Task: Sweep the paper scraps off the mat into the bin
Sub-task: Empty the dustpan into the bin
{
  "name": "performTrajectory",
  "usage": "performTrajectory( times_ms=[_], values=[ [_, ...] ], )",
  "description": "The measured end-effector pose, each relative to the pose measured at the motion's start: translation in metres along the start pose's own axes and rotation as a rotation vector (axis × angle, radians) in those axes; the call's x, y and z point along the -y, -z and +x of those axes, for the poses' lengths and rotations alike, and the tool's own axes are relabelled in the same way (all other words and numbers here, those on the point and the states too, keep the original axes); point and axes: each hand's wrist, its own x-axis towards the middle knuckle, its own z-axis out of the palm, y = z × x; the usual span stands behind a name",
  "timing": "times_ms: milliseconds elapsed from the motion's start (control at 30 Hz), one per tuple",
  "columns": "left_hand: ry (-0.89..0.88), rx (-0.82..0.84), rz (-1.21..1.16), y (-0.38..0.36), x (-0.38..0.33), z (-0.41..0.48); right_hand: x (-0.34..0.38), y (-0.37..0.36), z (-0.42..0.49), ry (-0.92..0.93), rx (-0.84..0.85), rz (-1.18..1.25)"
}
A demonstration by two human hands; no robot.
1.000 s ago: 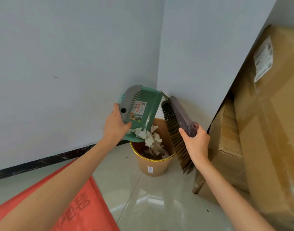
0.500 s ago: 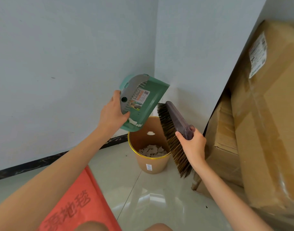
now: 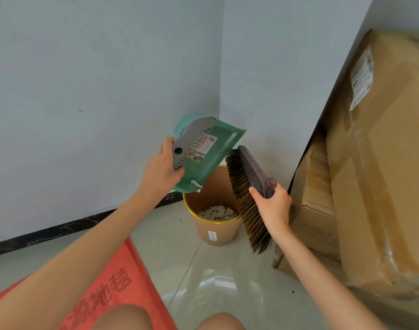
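Left hand [image 3: 161, 173] fingers clamp dustpan [image 3: 211, 153], right hand [image 3: 274, 207] fingers clamp brush [image 3: 251, 167], mat [image 3: 132, 265] reads 地毯

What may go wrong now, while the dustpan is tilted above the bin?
A paper scrap clings to the lower edge of the dustpan, just above the left rim of the bin; it may fall outside. The brush in the right hand hangs close to the rim and might knock the bin.

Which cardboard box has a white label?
The tall box at far right: a white label sits near its top. The lower box beside the bin shows none.
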Motion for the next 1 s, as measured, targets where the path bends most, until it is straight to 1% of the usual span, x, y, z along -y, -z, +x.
performTrajectory(
  times_ms=[100,200,267,367,433,600,767,900,1000],
  values=[
    [-0.011,-0.037,-0.025,-0.001,-0.001,-0.002,0.001,0.003,0.000,-0.003,-0.002,0.007],
    [-0.034,0.019,0.044,-0.005,0.000,-0.002,0.003,0.003,-0.001,-0.009,-0.007,0.009],
    [-0.032,0.024,0.062,-0.007,0.000,-0.002,0.003,0.003,-0.003,-0.015,-0.004,0.011],
    [-0.023,-0.051,-0.015,-0.003,-0.001,-0.002,0.001,0.003,-0.004,-0.020,0.000,0.012],
    [-0.027,-0.072,-0.032,-0.001,-0.002,-0.001,0.002,0.003,-0.003,-0.019,-0.007,0.015],
    [-0.028,0.021,0.018,-0.008,0.000,-0.006,0.004,-0.001,-0.004,-0.023,-0.006,0.029],
    [0.056,-0.064,-0.151,-0.008,0.008,-0.005,0.003,0.000,-0.002,-0.040,-0.019,0.039],
    [0.092,-0.026,-0.181,-0.016,0.016,-0.015,0.000,0.000,-0.003,-0.067,-0.014,0.068],
    [0.114,-0.003,-0.210,-0.023,0.023,-0.015,-0.007,-0.006,-0.004,-0.067,0.001,0.047]
  ],
)
